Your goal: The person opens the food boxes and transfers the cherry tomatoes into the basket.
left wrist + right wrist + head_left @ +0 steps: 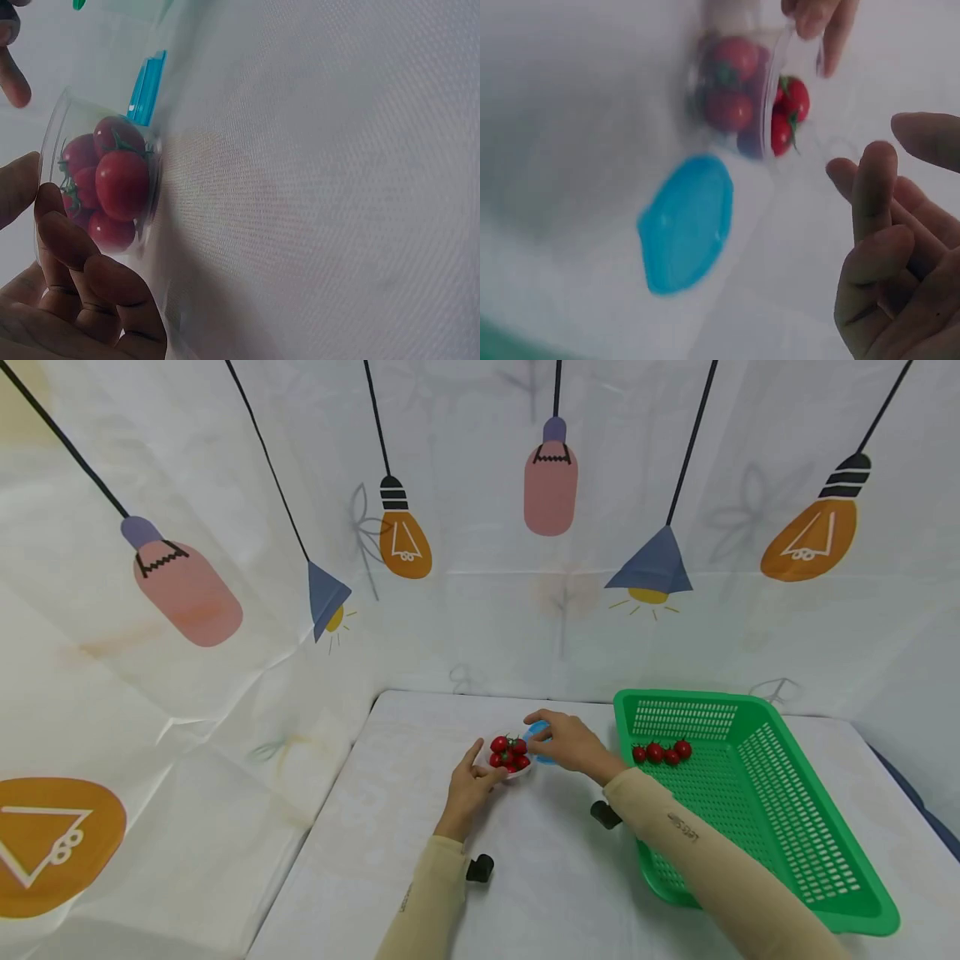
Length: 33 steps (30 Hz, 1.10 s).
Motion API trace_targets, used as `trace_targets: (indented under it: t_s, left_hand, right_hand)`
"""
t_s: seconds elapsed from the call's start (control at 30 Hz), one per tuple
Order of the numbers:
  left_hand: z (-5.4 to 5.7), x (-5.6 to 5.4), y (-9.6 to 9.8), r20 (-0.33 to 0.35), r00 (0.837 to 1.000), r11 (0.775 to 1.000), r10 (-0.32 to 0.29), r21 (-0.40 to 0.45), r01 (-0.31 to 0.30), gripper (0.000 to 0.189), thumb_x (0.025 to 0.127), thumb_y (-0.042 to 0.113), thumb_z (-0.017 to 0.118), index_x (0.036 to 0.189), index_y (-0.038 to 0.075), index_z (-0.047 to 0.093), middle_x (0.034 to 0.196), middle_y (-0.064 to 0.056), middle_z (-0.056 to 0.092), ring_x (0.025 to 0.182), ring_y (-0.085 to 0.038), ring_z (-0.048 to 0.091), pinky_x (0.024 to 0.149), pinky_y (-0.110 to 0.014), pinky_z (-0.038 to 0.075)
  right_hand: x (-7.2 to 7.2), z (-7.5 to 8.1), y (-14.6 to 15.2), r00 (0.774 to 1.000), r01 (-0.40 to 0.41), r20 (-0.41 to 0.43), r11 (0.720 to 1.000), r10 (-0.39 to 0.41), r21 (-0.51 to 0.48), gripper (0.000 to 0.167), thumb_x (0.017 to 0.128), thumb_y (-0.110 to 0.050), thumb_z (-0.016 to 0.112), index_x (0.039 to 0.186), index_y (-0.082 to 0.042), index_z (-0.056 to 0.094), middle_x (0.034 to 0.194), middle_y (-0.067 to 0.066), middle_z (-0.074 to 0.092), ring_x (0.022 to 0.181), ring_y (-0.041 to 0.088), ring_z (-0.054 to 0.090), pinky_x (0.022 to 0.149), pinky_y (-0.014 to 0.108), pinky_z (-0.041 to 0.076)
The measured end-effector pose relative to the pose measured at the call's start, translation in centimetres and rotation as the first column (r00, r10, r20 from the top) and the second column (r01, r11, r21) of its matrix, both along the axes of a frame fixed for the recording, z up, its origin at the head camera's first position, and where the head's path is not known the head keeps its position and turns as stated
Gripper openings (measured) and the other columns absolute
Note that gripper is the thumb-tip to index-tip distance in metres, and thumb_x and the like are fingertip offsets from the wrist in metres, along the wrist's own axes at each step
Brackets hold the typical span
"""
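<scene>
A clear plastic cup (54,133) stands on the white table with several small red tomatoes (122,185) in it, some with green stems. My left hand (463,789) holds the cup from its left side, thumb and fingertips at the rim. Just right of the cup, my right hand (572,743) hovers with loosely bent fingers and nothing between them. Under that hand lies a light blue lid (686,225) on the table, partly hidden by it in the head view.
A green plastic basket (813,802) stands at the right, under and beside my right forearm. Several more tomatoes (655,752) lie near its far left wall. A white printed curtain (480,627) hangs behind the table (375,802) and at its left.
</scene>
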<state>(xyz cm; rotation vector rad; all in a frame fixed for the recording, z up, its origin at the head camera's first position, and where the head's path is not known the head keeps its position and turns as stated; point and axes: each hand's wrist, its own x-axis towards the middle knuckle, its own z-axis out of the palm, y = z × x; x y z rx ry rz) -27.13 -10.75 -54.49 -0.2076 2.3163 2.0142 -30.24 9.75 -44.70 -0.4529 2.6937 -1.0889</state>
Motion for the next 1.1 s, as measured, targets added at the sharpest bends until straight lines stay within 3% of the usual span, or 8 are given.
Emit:
trace_targets:
  t_s: [0.13,0.23,0.4,0.57,0.87,1.1]
  left_hand:
    - [-0.1,0.0,0.0,0.001,1.0,1.0,-0.002,0.004,0.002,0.077,0.091,0.02,0.078,0.157,0.015,0.039,0.074,-0.001,0.058,0.068,-0.012,0.052,0.064,-0.026,0.044]
    - [-0.1,0.0,0.0,-0.007,1.0,1.0,-0.01,0.011,0.01,0.077,0.092,0.019,0.077,0.158,0.014,0.038,0.073,-0.001,0.058,0.068,-0.013,0.052,0.065,-0.026,0.044]
    - [-0.1,0.1,-0.1,-0.013,1.0,1.0,-0.019,0.017,0.019,0.077,0.092,0.018,0.077,0.158,0.013,0.037,0.073,0.0,0.059,0.068,-0.013,0.053,0.066,-0.026,0.045]
    - [-0.2,0.0,-0.1,-0.011,1.0,1.0,-0.019,0.017,0.019,0.078,0.091,0.017,0.077,0.158,0.013,0.037,0.072,0.001,0.059,0.068,-0.012,0.053,0.066,-0.026,0.045]
    - [0.0,-0.2,0.1,-0.009,1.0,1.0,-0.013,0.025,0.013,0.08,0.091,0.015,0.077,0.159,0.012,0.034,0.073,-0.002,0.059,0.067,-0.013,0.052,0.064,-0.027,0.044]
    - [0.2,-0.1,0.0,-0.015,1.0,1.0,-0.013,0.027,0.013,0.079,0.091,0.016,0.077,0.159,0.012,0.035,0.075,-0.003,0.06,0.068,-0.012,0.052,0.065,-0.027,0.044]
  right_hand:
    - [-0.2,-1.2,-0.7,0.996,0.04,0.085,0.998,-0.035,-0.053,0.048,0.093,-0.018,0.07,0.139,-0.01,0.058,0.108,0.011,0.074,0.085,0.024,0.071,0.083,0.046,0.055]
    - [-0.4,-2.0,-1.1,0.994,0.072,0.078,0.997,-0.071,-0.012,0.05,0.092,-0.019,0.071,0.14,-0.011,0.058,0.106,0.008,0.075,0.079,0.019,0.069,0.076,0.041,0.055]
    - [-0.3,-2.8,-1.9,0.995,0.095,0.028,0.993,-0.097,0.067,0.05,0.091,-0.021,0.072,0.139,-0.012,0.061,0.105,0.007,0.076,0.088,0.021,0.07,0.068,0.038,0.054]
    - [-0.3,-2.9,-2.5,0.993,0.115,-0.029,0.986,-0.112,0.118,0.048,0.09,-0.022,0.073,0.136,-0.01,0.063,0.105,0.005,0.076,0.099,0.025,0.07,0.074,0.042,0.056]
    - [-0.8,-3.7,-3.4,0.986,0.168,-0.03,0.973,-0.166,0.155,0.043,0.089,-0.023,0.076,0.128,-0.008,0.068,0.098,0.003,0.075,0.089,0.02,0.068,0.075,0.042,0.056]
    - [-1.5,-4.2,-3.7,0.987,0.159,-0.071,0.962,-0.147,0.223,0.04,0.086,-0.023,0.075,0.124,-0.009,0.071,0.092,0.0,0.073,0.082,0.016,0.064,0.073,0.04,0.054]
